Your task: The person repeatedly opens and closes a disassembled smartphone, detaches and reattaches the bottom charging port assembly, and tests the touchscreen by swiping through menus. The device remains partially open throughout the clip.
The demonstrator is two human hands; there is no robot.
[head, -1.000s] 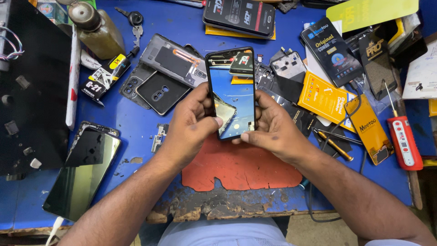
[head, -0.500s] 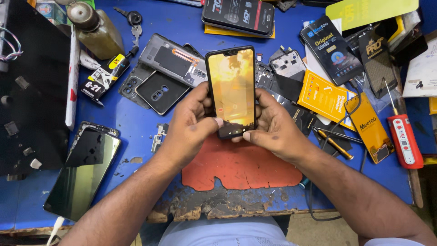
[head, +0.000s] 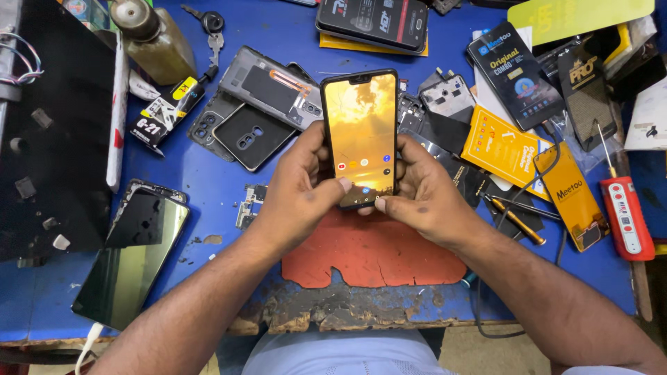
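I hold a black smartphone upright over the blue workbench, its cracked screen lit with an orange sky picture and small app icons. My left hand grips its left edge, thumb resting on the lower screen. My right hand grips the right edge, thumb at the bottom corner. Below the hands lies a worn red mat.
Phone back covers and frames lie behind the phone. A brown bottle and glue tube sit far left. A glossy phone panel lies near left. Packaged screens, a red screwdriver and tweezers crowd the right.
The screen changed from a blue-toned reflective view to an orange home screen with icons. Both thumbs moved from below the phone onto its lower screen edge; the phone sits straighter.
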